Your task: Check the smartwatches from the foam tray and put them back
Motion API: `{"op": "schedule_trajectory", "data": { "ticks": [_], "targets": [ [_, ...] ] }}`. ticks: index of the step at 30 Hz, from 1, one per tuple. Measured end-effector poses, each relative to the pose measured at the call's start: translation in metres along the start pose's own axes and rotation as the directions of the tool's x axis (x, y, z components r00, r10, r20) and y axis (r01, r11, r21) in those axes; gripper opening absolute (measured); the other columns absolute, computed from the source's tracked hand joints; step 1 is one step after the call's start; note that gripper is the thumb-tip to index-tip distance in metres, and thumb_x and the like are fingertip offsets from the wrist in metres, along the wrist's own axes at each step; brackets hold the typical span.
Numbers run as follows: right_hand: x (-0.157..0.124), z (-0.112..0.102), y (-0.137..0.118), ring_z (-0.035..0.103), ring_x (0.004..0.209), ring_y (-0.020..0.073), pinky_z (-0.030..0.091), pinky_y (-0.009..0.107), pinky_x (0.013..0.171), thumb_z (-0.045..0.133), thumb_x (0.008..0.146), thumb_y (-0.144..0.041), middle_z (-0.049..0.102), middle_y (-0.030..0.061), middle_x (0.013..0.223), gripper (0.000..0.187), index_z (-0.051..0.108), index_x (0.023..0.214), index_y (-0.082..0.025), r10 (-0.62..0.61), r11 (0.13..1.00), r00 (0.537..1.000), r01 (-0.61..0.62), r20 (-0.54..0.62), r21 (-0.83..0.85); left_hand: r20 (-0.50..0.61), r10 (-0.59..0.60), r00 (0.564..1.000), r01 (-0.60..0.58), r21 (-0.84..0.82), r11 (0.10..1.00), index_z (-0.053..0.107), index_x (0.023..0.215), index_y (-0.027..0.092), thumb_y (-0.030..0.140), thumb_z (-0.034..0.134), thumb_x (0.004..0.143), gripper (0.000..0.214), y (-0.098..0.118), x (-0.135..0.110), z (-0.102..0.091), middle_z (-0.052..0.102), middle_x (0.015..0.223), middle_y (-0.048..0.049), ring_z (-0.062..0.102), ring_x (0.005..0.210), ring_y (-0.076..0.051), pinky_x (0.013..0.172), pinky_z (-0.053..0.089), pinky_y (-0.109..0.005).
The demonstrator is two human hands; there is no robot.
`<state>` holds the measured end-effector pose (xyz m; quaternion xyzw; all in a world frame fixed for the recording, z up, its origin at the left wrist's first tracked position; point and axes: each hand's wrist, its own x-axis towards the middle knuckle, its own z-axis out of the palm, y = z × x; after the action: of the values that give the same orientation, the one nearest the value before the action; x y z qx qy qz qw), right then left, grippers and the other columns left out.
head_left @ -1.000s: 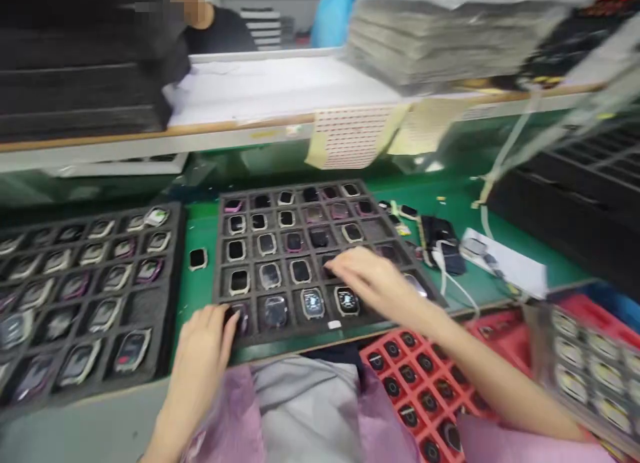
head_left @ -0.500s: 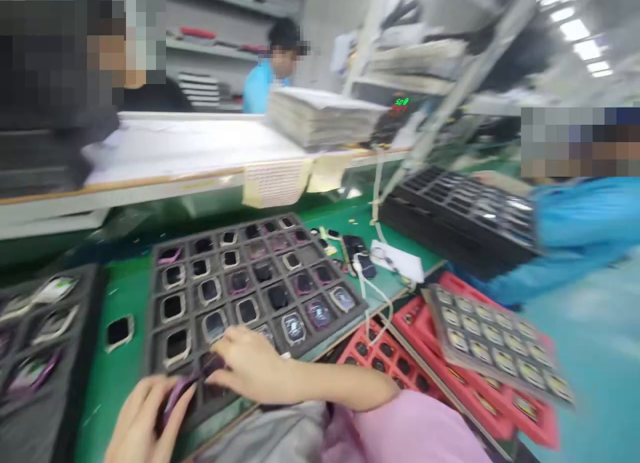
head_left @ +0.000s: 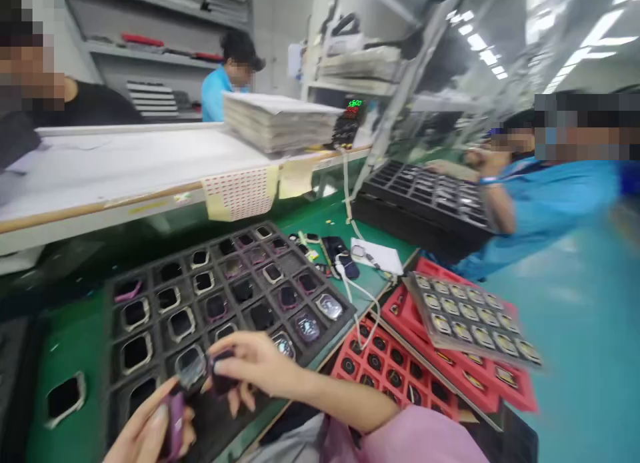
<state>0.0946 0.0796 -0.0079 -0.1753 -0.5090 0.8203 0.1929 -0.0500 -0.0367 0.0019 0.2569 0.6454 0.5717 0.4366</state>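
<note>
Low in the view, my left hand (head_left: 150, 426) is closed around a purple smartwatch case (head_left: 175, 424), held on edge over the tray's near left corner. My right hand (head_left: 255, 366) pinches a dark smartwatch (head_left: 225, 375) between thumb and fingers, just above the tray's front cells. Under both hands lies a black foam tray (head_left: 210, 416) divided into cells, most holding smartwatches with silver or purple frames. One silver-framed watch (head_left: 190, 366) sits right beside my right fingertips. A single silver-framed watch (head_left: 66, 397) lies on the green mat to the left.
Red trays (head_left: 345, 369) with round parts stand at the front right, with a grey tray (head_left: 415, 296) stacked across them. Black trays (head_left: 400, 216) are farther back, by a co-worker in blue (head_left: 555, 196). A white cable (head_left: 363, 293) hangs over the bench edge. A shelf (head_left: 90, 183) crosses behind.
The view has swung right. My right hand has lifted a dark watch from the tray's front area. My left hand has turned the purple case more upright.
</note>
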Motion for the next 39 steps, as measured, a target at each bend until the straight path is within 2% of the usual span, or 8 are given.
{"op": "schedule_trajectory", "data": {
  "ticks": [2,5,9,17,23,30,36,39],
  "targets": [
    [-0.003,0.001,-0.008,0.058,0.043,0.0090,0.039,0.015,0.033,0.068,0.081,-0.043,0.069,0.0072,0.082,0.048,0.055,0.117,-0.014,0.009,1.000,0.994,-0.007,-0.108,0.019,0.031,-0.076,0.997,0.081,-0.197,0.977,0.060,0.115,0.014,0.051,0.071,0.072,0.058,0.004,-0.012,0.002,0.067,0.076,-0.0056,0.059,0.059,-0.017,0.055,0.052,-0.030],
    [-0.004,0.002,-0.018,0.063,0.056,0.0102,0.047,0.016,0.042,0.068,0.084,-0.033,0.070,0.0091,0.096,0.049,0.053,0.128,-0.019,-0.008,0.999,0.993,0.012,-0.115,0.034,0.029,-0.053,0.998,0.059,-0.315,0.947,0.057,0.119,0.015,0.043,0.067,0.080,0.049,0.011,-0.014,0.014,0.064,0.081,-0.0041,0.058,0.066,-0.014,0.061,0.049,-0.027],
    [0.000,0.000,-0.024,0.065,0.070,0.0137,0.052,0.022,0.053,0.065,0.086,-0.025,0.066,0.0106,0.112,0.046,0.052,0.131,-0.026,0.004,0.996,0.996,0.003,-0.085,0.084,0.028,0.079,0.996,-0.073,-0.178,0.981,0.052,0.125,0.020,0.032,0.070,0.078,0.051,0.007,-0.004,0.017,0.062,0.104,-0.0066,0.058,0.078,-0.014,0.073,0.050,-0.027],
    [0.001,-0.003,-0.019,0.064,0.060,0.0151,0.051,0.024,0.044,0.072,0.079,-0.029,0.068,0.0097,0.102,0.039,0.063,0.118,-0.024,0.000,1.000,0.998,-0.001,-0.062,-0.013,0.067,0.191,0.979,-0.196,0.077,0.978,0.048,0.125,0.021,0.025,0.059,0.085,0.041,-0.004,-0.009,0.010,0.059,0.093,-0.0022,0.056,0.084,-0.016,0.077,0.046,-0.026],
    [0.000,-0.006,-0.020,0.065,0.059,0.0162,0.050,0.023,0.041,0.070,0.081,-0.029,0.068,0.0107,0.099,0.046,0.059,0.126,-0.024,0.013,1.000,0.999,-0.014,0.029,0.023,0.066,0.190,0.980,-0.193,0.052,0.980,0.045,0.129,0.023,0.026,0.058,0.086,0.045,-0.005,-0.009,0.012,0.058,0.098,-0.0022,0.056,0.086,-0.015,0.079,0.046,-0.026],
    [-0.001,-0.007,-0.016,0.065,0.056,0.0159,0.051,0.025,0.042,0.073,0.078,-0.031,0.068,0.0100,0.097,0.046,0.062,0.123,-0.024,0.038,0.999,0.999,-0.037,-0.010,0.013,0.023,0.202,0.979,-0.203,0.052,0.978,0.048,0.128,0.021,0.023,0.060,0.084,0.045,-0.010,-0.006,0.015,0.060,0.099,-0.0039,0.059,0.091,-0.017,0.086,0.047,-0.030],
    [-0.003,-0.009,-0.014,0.063,0.053,0.0154,0.054,0.028,0.048,0.073,0.079,-0.029,0.068,0.0045,0.074,0.044,0.064,0.121,-0.020,0.089,0.996,0.996,-0.089,-0.005,-0.011,0.101,0.191,0.976,-0.199,0.078,0.977,0.050,0.125,0.020,0.022,0.058,0.085,0.041,-0.010,-0.008,0.012,0.060,0.117,-0.0071,0.055,0.108,-0.021,0.094,0.044,-0.030],
    [-0.004,-0.010,-0.014,0.065,0.056,0.0164,0.055,0.028,0.050,0.071,0.081,-0.028,0.068,0.0048,0.073,0.045,0.061,0.125,-0.019,0.075,0.997,0.997,-0.074,0.034,-0.026,0.094,0.184,0.978,-0.190,0.062,0.980,0.046,0.128,0.021,0.023,0.057,0.086,0.043,-0.010,-0.009,0.011,0.058,0.120,-0.0074,0.055,0.110,-0.020,0.094,0.044,-0.030]
  ]
}}
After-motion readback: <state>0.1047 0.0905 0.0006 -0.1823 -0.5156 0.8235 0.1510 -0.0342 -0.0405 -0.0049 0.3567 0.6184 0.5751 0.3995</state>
